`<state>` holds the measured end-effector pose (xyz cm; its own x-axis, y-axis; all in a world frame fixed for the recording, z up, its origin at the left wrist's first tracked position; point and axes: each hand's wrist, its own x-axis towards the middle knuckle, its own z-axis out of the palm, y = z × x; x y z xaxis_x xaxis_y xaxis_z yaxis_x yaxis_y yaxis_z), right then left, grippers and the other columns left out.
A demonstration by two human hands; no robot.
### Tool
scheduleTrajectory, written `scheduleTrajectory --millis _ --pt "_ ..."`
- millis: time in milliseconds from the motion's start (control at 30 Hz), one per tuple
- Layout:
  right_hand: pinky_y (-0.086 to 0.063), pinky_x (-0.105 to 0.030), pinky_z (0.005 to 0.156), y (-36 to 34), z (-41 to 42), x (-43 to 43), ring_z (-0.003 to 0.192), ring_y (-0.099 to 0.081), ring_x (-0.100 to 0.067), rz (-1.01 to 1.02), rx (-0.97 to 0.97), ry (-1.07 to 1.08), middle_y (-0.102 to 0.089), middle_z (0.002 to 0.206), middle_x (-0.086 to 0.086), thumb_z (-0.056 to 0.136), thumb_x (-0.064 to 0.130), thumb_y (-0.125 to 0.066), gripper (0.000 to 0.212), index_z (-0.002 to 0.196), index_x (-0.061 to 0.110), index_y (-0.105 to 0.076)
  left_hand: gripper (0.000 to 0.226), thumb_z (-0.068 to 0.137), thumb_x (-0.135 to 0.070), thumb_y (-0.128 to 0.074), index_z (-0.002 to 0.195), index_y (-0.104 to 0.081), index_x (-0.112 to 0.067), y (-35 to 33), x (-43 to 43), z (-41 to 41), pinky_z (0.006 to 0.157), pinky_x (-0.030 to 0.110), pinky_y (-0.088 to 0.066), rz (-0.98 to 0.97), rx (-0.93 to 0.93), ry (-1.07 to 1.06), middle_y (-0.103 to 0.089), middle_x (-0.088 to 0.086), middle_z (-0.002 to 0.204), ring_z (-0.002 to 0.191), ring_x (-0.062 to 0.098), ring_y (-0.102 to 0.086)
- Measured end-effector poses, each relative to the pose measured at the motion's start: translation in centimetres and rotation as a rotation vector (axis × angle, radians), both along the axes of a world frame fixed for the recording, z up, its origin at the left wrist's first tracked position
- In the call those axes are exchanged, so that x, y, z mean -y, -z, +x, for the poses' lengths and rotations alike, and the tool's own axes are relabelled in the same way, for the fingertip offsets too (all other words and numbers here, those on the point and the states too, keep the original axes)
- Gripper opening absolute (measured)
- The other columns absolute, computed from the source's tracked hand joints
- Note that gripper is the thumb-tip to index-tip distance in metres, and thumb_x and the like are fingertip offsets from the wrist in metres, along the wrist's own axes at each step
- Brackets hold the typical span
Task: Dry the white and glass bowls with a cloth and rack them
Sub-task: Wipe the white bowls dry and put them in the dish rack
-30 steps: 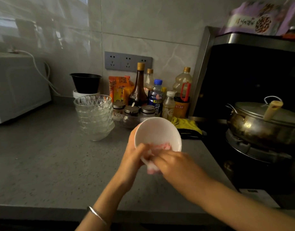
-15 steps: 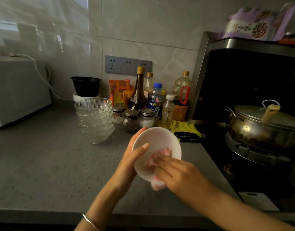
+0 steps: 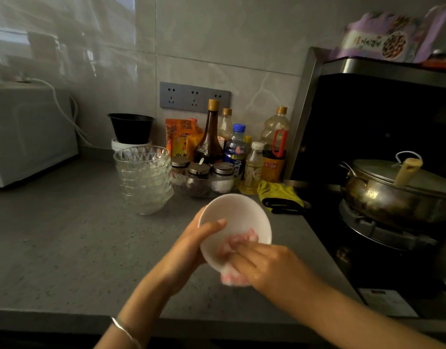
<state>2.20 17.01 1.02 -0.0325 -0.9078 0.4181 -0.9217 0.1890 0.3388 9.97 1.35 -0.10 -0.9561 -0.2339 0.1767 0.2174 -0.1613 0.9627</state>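
Left hand point(image 3: 191, 248) curled round the round white ceramic bowl point(image 3: 238, 215), just right of the stacked clear cut-glass bowls point(image 3: 145, 180). Right hand point(image 3: 264, 265) pinches a crumpled pink cloth point(image 3: 244, 238) inside it. Glass stack looks pending, nothing racked.

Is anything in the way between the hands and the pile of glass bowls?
Nothing visible is in the way. Only bare counter lies between the hands and the stack of glass bowls. Both hands are full, though: the left hand holds the white bowl, and the right hand holds the pink cloth on its rim.
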Motion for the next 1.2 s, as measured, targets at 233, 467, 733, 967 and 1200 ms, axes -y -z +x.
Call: scheduleTrajectory --millis 233,467,733,967,1200 --pt "-0.042 -0.013 0.092 -1.5 2.9 1.0 0.114 -0.051 -0.002 -0.117 0.653 0.149 -0.058 0.124 0.017 0.093 0.035 -0.056 0.033 0.126 0.032 -0.051 0.047 0.085 -0.046 -0.048 0.132 -0.043 -0.044 0.7 -3.3 -0.9 0.082 0.007 -0.045 -0.078 -0.268 -0.311 -0.055 -0.025 0.123 0.113 -0.009 -0.052" --pt "-0.020 -0.018 0.112 -2.5 0.5 -1.7 0.128 -0.044 -0.003 0.232 0.292 0.052 -0.050 0.140 0.014 0.085 0.031 -0.063 0.053 0.136 0.031 -0.049 0.038 0.084 -0.046 -0.044 0.119 -0.058 -0.041 0.4 -2.7 -0.4 0.070 0.019 -0.053 -0.059 -0.213 -0.300 -0.064 -0.018 0.111 0.102 0.000 -0.061" --pt "-0.001 -0.037 0.116 -3.1 -5.1 -3.6 0.134 -0.030 -0.004 0.285 -0.548 0.143 -0.044 0.140 0.009 0.085 -0.016 -0.029 0.059 0.142 -0.016 -0.013 0.035 0.082 -0.064 -0.040 0.113 -0.056 -0.061 -1.8 -0.8 0.4 0.075 0.031 -0.058 -0.313 0.092 0.138 -0.063 -0.024 0.117 0.106 0.003 -0.062" --pt "-0.009 -0.038 0.119 -1.4 -1.9 -3.1 0.131 -0.045 -0.026 0.180 -0.327 0.107 -0.052 0.139 -0.008 0.080 0.016 -0.048 0.059 0.136 0.008 -0.033 0.040 0.081 -0.063 -0.044 0.116 -0.060 -0.050 -1.1 -0.9 0.6 0.080 0.042 -0.058 -0.210 0.088 0.001 -0.065 -0.013 0.119 0.106 0.012 -0.064" --pt "-0.022 -0.040 0.106 -4.1 1.7 -3.6 0.128 -0.050 -0.022 0.387 -0.078 0.285 -0.057 0.135 -0.003 0.051 0.063 -0.079 0.088 0.130 0.033 -0.053 0.049 0.076 -0.061 -0.041 0.111 -0.064 -0.037 -2.0 -1.3 1.5 0.060 0.027 -0.055 -0.045 0.081 -0.099 -0.073 -0.008 0.105 0.093 0.011 -0.070"
